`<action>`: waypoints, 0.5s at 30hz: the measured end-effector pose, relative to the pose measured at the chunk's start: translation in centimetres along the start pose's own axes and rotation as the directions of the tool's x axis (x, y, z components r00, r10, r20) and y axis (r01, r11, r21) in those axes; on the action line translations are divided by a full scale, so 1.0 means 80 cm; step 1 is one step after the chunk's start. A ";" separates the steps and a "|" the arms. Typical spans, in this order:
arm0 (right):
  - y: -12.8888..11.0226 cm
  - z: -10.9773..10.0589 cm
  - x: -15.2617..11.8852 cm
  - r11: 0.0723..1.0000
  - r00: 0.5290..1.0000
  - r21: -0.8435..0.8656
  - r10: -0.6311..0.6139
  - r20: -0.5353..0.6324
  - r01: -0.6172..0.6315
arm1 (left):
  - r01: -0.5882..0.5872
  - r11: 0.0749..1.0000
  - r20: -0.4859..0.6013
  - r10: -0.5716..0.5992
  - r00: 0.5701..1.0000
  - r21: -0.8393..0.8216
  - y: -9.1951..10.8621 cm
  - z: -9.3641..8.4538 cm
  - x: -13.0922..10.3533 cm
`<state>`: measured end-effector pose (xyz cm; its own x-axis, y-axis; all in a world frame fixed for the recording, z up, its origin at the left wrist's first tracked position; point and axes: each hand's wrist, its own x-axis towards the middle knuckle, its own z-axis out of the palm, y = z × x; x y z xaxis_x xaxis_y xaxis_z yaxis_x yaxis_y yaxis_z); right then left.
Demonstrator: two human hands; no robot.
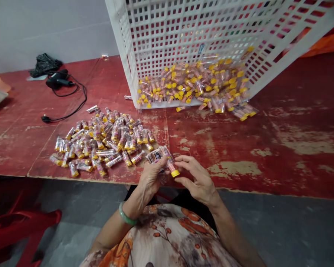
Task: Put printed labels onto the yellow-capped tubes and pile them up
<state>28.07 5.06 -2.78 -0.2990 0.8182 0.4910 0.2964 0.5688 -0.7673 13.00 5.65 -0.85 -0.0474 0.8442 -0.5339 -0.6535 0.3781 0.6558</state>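
My left hand (151, 176) is closed on a small bunch of clear printed plastic sleeves (155, 156), thumb on top. A clear tube with a yellow cap (174, 172) and pinkish contents lies at the right side of this bunch, cap end toward me. My right hand (199, 181) is close beside the tube, its fingers and thumb apart around the cap end; whether a fingertip touches it is hard to tell. Left of my hands is a heap of sleeved tubes (111, 139), also yellow-capped.
A white plastic basket (123, 48) lies on its side on the worn red table (239, 144), with unsleeved yellow-capped tubes (195, 83) spilling from it. At the back left are a black corded tool (58, 78) and a black plastic bag (45, 65). A red stool (25, 226) stands lower left.
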 end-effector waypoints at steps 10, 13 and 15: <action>-0.019 0.025 -0.001 0.996 0.930 -0.087 -0.041 -0.366 0.010 | -0.085 0.996 0.021 0.084 0.996 0.039 -0.010 0.004 -0.012; -0.017 0.031 -0.003 0.992 0.910 -0.123 -0.080 -0.408 0.031 | -0.112 0.993 0.017 0.111 0.994 0.048 -0.012 0.002 -0.013; -0.015 0.033 -0.005 0.983 0.902 -0.179 -0.115 -0.416 0.043 | -0.107 0.993 0.019 0.106 0.994 0.057 -0.013 0.002 -0.013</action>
<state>25.42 3.80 -3.13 0.0739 0.7072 0.7031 0.4407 0.6093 -0.6592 13.83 4.42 -0.87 -0.1016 0.8865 -0.4514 -0.6003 0.3072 0.7384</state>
